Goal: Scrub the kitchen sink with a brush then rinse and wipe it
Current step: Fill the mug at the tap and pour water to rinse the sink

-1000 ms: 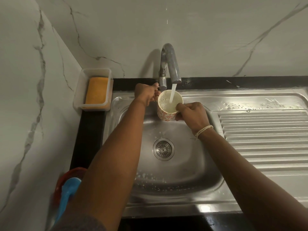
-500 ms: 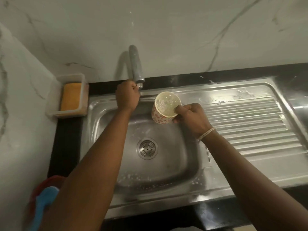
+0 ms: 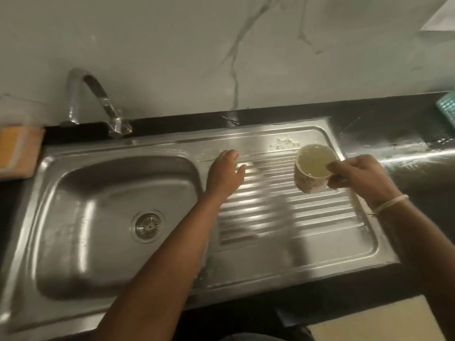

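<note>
Closest to us are two bare arms reaching over one steel sink (image 3: 118, 232). The sink sits in a dark counter (image 3: 406, 183). It has one deep bowl on the left with one round drain (image 3: 147, 225) in the bottom, and one ribbed draining board (image 3: 307, 217) on the right. The steel looks hard, shiny and wet, so I think it will be slippery to touch and will not bend. The left hand (image 3: 225, 174) is open, with its fingers out flat low over the top of the ribbed part, but I cannot tell if it is touching. The right hand (image 3: 357, 178) is wrapped around one cup (image 3: 311, 173) with little red marks on it, holding it by the side, thumb over the rim. The cup is up over the far right of the ribbed part and looks full of water, so it may be a bit heavy and could spill if tipped too fast. A grip around the side, like this one, seems safest for pouring. A little white foam (image 3: 285, 142) sits on the steel just behind the cup. Farther back is one curved tap (image 3: 98, 99), with no water coming out. At the far left edge is one orange sponge (image 3: 17, 148). I see no brush here.
</note>
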A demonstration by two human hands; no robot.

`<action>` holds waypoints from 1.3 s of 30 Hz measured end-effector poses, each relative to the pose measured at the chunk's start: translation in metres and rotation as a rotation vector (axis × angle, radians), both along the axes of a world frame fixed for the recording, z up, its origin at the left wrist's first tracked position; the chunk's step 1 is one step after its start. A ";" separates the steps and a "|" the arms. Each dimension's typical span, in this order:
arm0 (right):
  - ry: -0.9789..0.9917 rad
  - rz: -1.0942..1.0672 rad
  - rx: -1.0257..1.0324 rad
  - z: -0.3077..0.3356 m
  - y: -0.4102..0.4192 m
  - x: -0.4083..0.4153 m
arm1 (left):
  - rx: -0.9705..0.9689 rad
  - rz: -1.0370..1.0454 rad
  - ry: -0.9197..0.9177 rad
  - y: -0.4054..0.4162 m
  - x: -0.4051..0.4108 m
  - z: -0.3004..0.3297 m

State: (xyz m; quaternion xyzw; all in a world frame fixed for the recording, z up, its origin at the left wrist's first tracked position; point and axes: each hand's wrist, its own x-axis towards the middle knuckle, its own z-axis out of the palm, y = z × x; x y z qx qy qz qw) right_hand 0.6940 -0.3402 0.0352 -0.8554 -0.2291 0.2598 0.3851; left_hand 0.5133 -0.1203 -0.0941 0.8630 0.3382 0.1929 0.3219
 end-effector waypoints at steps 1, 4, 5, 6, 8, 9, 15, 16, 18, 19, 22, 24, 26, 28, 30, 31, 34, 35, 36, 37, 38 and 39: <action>-0.045 0.028 -0.056 0.004 -0.010 0.020 | -0.007 -0.007 0.020 -0.011 0.017 0.000; -0.129 0.122 -0.212 0.015 -0.026 0.071 | -0.021 -0.034 0.083 -0.038 0.064 -0.002; -0.158 0.151 -0.252 0.015 -0.026 0.084 | -0.022 -0.052 0.105 -0.044 0.076 -0.002; -0.193 0.183 -0.295 0.015 -0.024 0.098 | -0.016 -0.069 0.132 -0.051 0.090 -0.002; -0.252 0.257 -0.375 0.013 -0.013 0.119 | 0.020 -0.100 0.184 -0.061 0.113 -0.004; -0.281 0.302 -0.415 0.012 -0.005 0.126 | 0.041 -0.114 0.207 -0.064 0.123 -0.008; -0.478 0.594 -0.574 -0.008 0.051 0.123 | 0.109 -0.097 0.324 -0.060 0.143 -0.030; -0.506 0.629 -0.573 -0.011 0.059 0.119 | 0.128 -0.066 0.332 -0.055 0.140 -0.032; -0.503 0.684 -0.528 -0.013 0.070 0.111 | 0.161 0.000 0.346 -0.043 0.130 -0.032; -0.455 0.693 -0.490 -0.012 0.073 0.108 | 0.171 0.025 0.357 -0.036 0.123 -0.032; -0.209 0.609 -0.331 -0.008 0.068 0.107 | 0.176 0.087 0.389 -0.022 0.105 -0.030; -0.066 0.503 -0.249 -0.005 0.055 0.111 | 0.174 0.127 0.389 -0.017 0.099 -0.026; 0.022 0.435 -0.192 -0.002 0.038 0.120 | 0.167 0.151 0.365 -0.017 0.096 -0.024; 0.043 0.382 -0.168 0.004 0.019 0.130 | 0.183 0.134 0.336 -0.024 0.101 -0.022; 0.030 0.324 -0.187 0.012 -0.001 0.142 | 0.207 0.068 0.326 -0.040 0.114 -0.022; 0.008 0.307 -0.215 0.016 -0.011 0.148 | 0.206 0.030 0.320 -0.049 0.123 -0.022; -0.119 0.328 -0.380 0.023 -0.030 0.168 | 0.148 -0.066 0.302 -0.073 0.150 -0.020; -0.154 0.347 -0.449 0.023 -0.032 0.173 | 0.132 -0.090 0.299 -0.077 0.157 -0.019; -0.183 0.369 -0.513 0.022 -0.031 0.178 | 0.122 -0.113 0.301 -0.081 0.164 -0.019; -0.210 0.397 -0.572 0.020 -0.028 0.181 | 0.117 -0.132 0.312 -0.085 0.169 -0.020; -0.239 0.429 -0.621 0.017 -0.024 0.183 | 0.114 -0.148 0.327 -0.088 0.174 -0.020; -0.265 0.468 -0.665 0.016 -0.018 0.183 | 0.107 -0.160 0.345 -0.090 0.177 -0.021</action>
